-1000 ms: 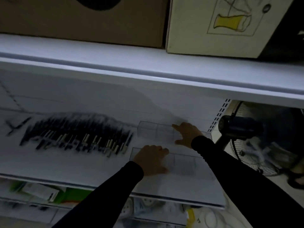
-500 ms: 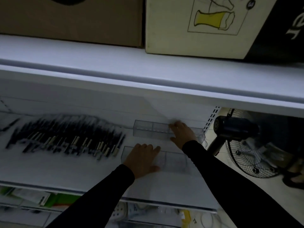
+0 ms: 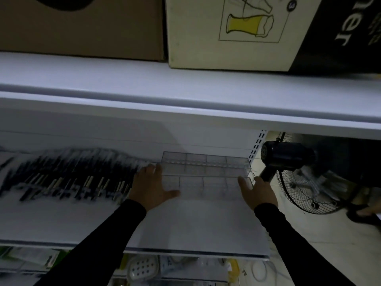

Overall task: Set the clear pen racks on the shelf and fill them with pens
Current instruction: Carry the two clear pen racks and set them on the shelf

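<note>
Head: hands [image 3: 153,186] now flanking joined racks [image 3: 206,174].

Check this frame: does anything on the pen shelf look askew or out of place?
Nothing stands out. The two clear pen racks sit square, one behind the other, between the left hand and right hand. The pens lie loose in a row on the shelf, not yet loaded.

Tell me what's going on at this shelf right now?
A person in black sleeves is lining up two clear pen racks on the white shelf. The left hand presses with straight fingers on the left end of the front rack, and the right hand on its right end. The back rack sits just behind. Both racks look empty; the pens lie in a pile to the left.
</note>
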Demonstrator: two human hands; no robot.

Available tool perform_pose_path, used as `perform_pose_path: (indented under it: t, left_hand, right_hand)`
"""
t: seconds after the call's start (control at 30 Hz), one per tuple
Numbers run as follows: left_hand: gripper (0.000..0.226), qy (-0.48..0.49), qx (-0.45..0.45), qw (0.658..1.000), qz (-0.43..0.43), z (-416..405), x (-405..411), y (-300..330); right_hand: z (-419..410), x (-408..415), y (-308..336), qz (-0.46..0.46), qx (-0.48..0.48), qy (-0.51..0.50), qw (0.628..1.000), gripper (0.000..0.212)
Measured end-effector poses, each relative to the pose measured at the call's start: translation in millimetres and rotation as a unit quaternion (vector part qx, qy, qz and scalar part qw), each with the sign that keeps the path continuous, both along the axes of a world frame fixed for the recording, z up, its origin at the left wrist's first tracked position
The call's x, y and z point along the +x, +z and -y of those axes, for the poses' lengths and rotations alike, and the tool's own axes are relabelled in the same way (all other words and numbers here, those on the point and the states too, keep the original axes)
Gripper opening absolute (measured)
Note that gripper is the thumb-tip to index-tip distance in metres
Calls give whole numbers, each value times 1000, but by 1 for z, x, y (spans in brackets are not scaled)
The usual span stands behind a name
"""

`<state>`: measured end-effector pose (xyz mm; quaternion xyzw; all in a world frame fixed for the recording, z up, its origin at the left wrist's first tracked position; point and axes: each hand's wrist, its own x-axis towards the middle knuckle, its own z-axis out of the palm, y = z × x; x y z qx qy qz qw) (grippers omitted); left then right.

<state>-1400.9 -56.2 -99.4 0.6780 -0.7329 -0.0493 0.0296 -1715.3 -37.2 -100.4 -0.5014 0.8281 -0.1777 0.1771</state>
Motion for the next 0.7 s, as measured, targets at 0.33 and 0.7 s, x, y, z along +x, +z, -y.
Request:
perform_pose_path:
  t: [0.33,0.7]
  left_hand:
    - [78,80,107,974,-184,20,-2,13]
    - [107,51,112,969,-213,26,-8,18]
  right_hand:
    - [27,1,-1,2,1,-1,1000,61]
    - [33,5,-3,57,11,6,998,81]
